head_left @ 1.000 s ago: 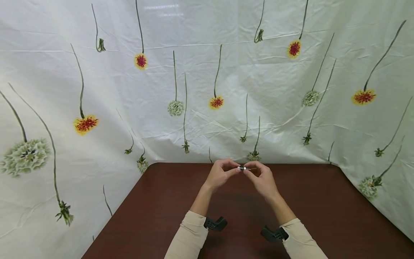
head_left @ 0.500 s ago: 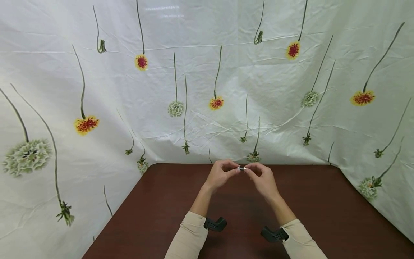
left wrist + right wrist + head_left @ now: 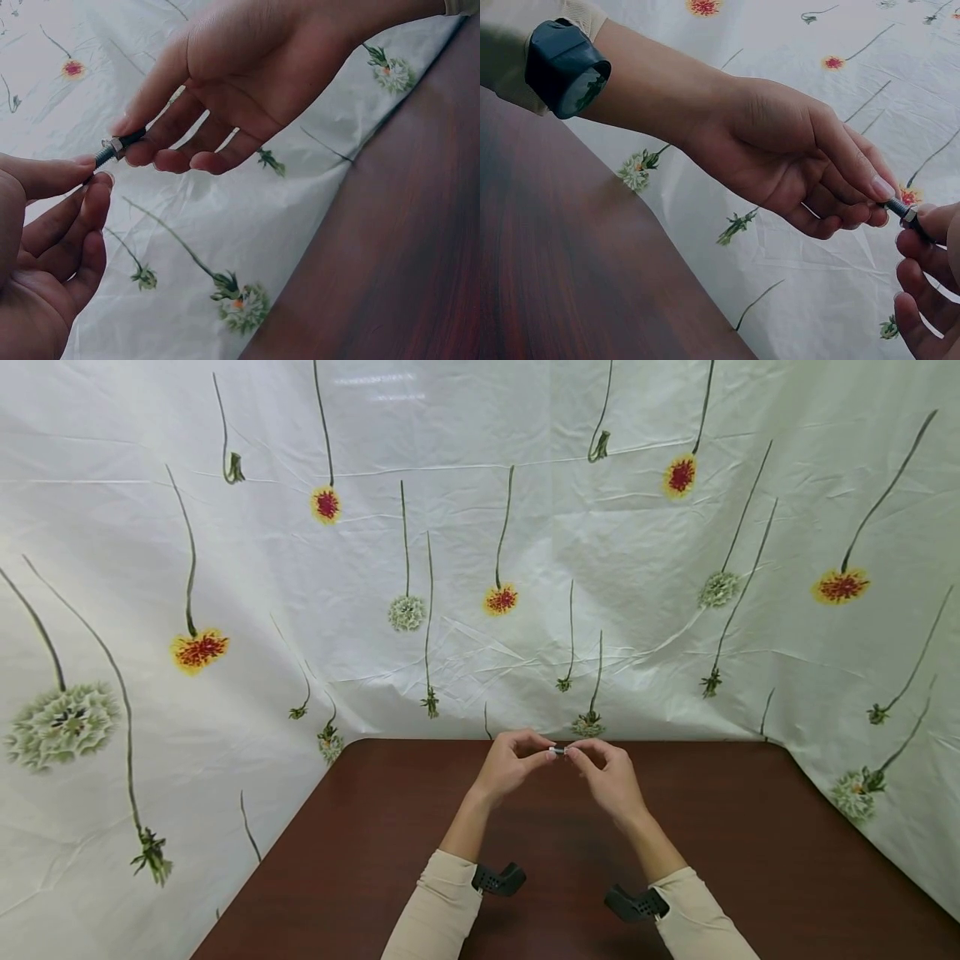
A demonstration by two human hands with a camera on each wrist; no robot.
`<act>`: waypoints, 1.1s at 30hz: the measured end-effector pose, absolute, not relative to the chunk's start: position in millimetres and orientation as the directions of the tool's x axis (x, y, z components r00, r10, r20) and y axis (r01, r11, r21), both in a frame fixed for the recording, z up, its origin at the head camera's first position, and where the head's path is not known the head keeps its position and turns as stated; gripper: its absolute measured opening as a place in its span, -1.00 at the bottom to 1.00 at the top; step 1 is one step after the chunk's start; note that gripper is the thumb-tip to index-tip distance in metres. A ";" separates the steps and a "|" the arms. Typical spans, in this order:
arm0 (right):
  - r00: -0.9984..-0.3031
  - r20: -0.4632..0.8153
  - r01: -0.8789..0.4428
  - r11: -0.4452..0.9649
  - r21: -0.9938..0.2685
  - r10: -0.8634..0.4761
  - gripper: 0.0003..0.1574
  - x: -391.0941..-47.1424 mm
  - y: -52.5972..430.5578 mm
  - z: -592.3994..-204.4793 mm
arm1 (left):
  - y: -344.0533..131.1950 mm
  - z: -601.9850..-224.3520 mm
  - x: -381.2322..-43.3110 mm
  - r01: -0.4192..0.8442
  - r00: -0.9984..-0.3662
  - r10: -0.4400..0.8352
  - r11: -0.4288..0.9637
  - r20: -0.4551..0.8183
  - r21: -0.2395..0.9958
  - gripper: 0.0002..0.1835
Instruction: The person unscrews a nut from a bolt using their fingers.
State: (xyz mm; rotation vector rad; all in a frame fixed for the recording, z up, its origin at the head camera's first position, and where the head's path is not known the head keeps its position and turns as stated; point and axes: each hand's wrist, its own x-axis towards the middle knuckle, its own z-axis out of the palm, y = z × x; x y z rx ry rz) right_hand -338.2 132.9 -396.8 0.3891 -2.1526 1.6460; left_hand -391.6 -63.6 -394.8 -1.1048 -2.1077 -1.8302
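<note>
**Bolt and nut being held level between two pinching hands**

Compared with a second ago, the right fingertips are closing more snugly over the end of the shaft, which is showing less beyond the nut. In this report's judgement, that is indicating a renewed grip for working the nut along the thread, with the two parts staying joined.

Proceeding left to right: the left hand is pinching the threaded end of the bolt between thumb and fingers, its remaining fingers curling loosely below. The bolt is bridging the gap between the hands and is appearing raised off the tabletop, near its far edge. The nut is sitting around the shaft, just beside the right fingertips. The right hand is pinching the dark end past the nut, its spare fingers hanging half bent. Whether that end is having a head cannot be told, the fingers covering it.

The hands are standing close but apart, only the bolt linking them. Behind, a flowered cloth is hanging.
</note>
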 end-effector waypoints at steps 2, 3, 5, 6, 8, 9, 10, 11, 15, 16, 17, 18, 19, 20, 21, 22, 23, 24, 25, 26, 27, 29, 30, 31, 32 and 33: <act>-0.873 0.486 -0.463 0.269 -0.845 0.024 -0.77 -338.5 132.6 -396.5 | -64.2 -394.8 -392.0 0.598 -0.720 0.431 -0.015 0.544 0.802 -0.85; -0.869 0.494 -0.470 0.271 -0.840 0.022 -0.79 -338.7 132.7 -396.6 | -64.5 -394.8 -392.0 0.597 -0.719 0.432 -0.017 0.545 0.802 -0.85; -0.863 0.506 -0.484 0.267 -0.833 0.013 -0.81 -338.7 132.9 -396.5 | -64.6 -394.6 -392.0 0.595 -0.721 0.430 -0.020 0.544 0.803 -0.85; -0.860 0.511 -0.491 0.263 -0.831 0.009 -0.82 -338.7 133.1 -396.6 | -64.7 -394.6 -392.0 0.593 -0.723 0.428 -0.020 0.543 0.805 -0.85; -0.857 0.516 -0.498 0.254 -0.829 0.001 -0.81 -338.2 133.2 -396.3 | -64.9 -394.8 -392.2 0.588 -0.725 0.425 -0.028 0.542 0.809 -0.85; -0.856 0.516 -0.501 0.246 -0.830 -0.002 -0.79 -338.0 133.2 -396.2 | -64.9 -395.0 -392.3 0.584 -0.727 0.423 -0.034 0.541 0.811 -0.85; -0.857 0.516 -0.501 0.244 -0.830 -0.004 -0.78 -337.6 133.0 -395.8 | -65.0 -395.2 -392.4 0.580 -0.730 0.420 -0.036 0.539 0.814 -0.86; -0.858 0.514 -0.500 0.242 -0.831 -0.007 -0.76 -337.5 133.3 -395.8 | -65.0 -395.4 -392.5 0.576 -0.731 0.420 -0.041 0.538 0.816 -0.86; -0.873 0.488 -0.476 0.242 -0.846 -0.011 -0.67 -336.7 133.4 -396.5 | -64.9 -395.4 -392.2 0.578 -0.728 0.423 -0.044 0.539 0.815 -0.86; -0.875 0.484 -0.471 0.243 -0.848 -0.011 -0.67 -336.9 133.4 -396.9 | -64.7 -395.3 -392.1 0.582 -0.726 0.425 -0.039 0.541 0.812 -0.86; -0.878 0.478 -0.465 0.246 -0.850 -0.009 -0.67 -336.9 133.5 -397.3 | -64.5 -395.3 -392.0 0.585 -0.724 0.427 -0.037 0.542 0.810 -0.85; -0.878 0.479 -0.465 0.248 -0.850 -0.007 -0.68 -337.0 133.6 -397.4 | -64.4 -395.2 -391.8 0.589 -0.721 0.429 -0.033 0.544 0.807 -0.85; -0.876 0.482 -0.468 0.251 -0.847 -0.005 -0.71 -337.2 133.9 -397.4 | -64.2 -395.2 -391.8 0.592 -0.719 0.430 -0.032 0.546 0.805 -0.85; -0.871 0.491 -0.475 0.257 -0.842 -0.002 -0.74 -337.5 134.2 -397.2 | -63.9 -395.2 -391.9 0.595 -0.717 0.431 -0.031 0.548 0.803 -0.85; -0.864 0.503 -0.487 0.257 -0.835 -0.003 -0.76 -337.5 134.3 -396.9 | -63.7 -395.2 -392.1 0.597 -0.716 0.432 -0.031 0.549 0.802 -0.85; -0.858 0.514 -0.499 0.255 -0.828 -0.007 -0.78 -337.5 134.4 -396.5 | -63.5 -395.3 -392.3 0.597 -0.715 0.433 -0.032 0.550 0.802 -0.85; -0.852 0.524 -0.509 0.256 -0.822 -0.011 -0.78 -337.2 134.6 -395.9 | -63.3 -395.4 -392.4 0.596 -0.715 0.432 -0.034 0.549 0.802 -0.86; -0.845 0.534 -0.520 0.255 -0.815 -0.015 -0.77 -337.1 134.6 -395.4 | -63.2 -395.6 -392.5 0.596 -0.716 0.430 -0.033 0.549 0.803 -0.86; -0.845 0.535 -0.520 0.255 -0.815 -0.015 -0.74 -337.1 134.7 -395.1 | -63.1 -395.6 -392.3 0.594 -0.717 0.429 -0.035 0.549 0.804 -0.86; -0.846 0.533 -0.519 0.255 -0.816 -0.014 -0.71 -336.8 134.6 -394.9 | -63.0 -395.6 -392.2 0.593 -0.719 0.428 -0.033 0.548 0.804 -0.86; -0.849 0.529 -0.514 0.257 -0.819 -0.012 -0.68 -336.5 134.3 -394.7 | -62.9 -395.8 -392.2 0.593 -0.720 0.427 -0.031 0.547 0.805 -0.86; -0.863 0.506 -0.488 0.266 -0.831 -0.002 -0.65 -336.2 134.0 -394.8 | -63.0 -395.7 -391.7 0.594 -0.723 0.423 -0.025 0.546 0.804 -0.86; -0.870 0.493 -0.474 0.269 -0.838 0.006 -0.65 -336.4 133.7 -395.2 | -63.1 -395.8 -391.5 0.595 -0.724 0.422 -0.020 0.547 0.803 -0.86; -0.876 0.482 -0.462 0.270 -0.845 0.009 -0.66 -336.6 133.4 -395.7 | -63.3 -395.6 -391.1 0.595 -0.724 0.422 -0.019 0.546 0.804 -0.86; -0.879 0.477 -0.456 0.272 -0.847 0.009 -0.67 -336.7 133.1 -396.1 | -63.5 -395.6 -391.0 0.595 -0.725 0.422 -0.015 0.545 0.803 -0.87; -0.881 0.474 -0.454 0.271 -0.849 0.008 -0.69 -336.8 132.8 -396.6 | -63.7 -395.6 -390.7 0.595 -0.725 0.423 -0.013 0.543 0.804 -0.87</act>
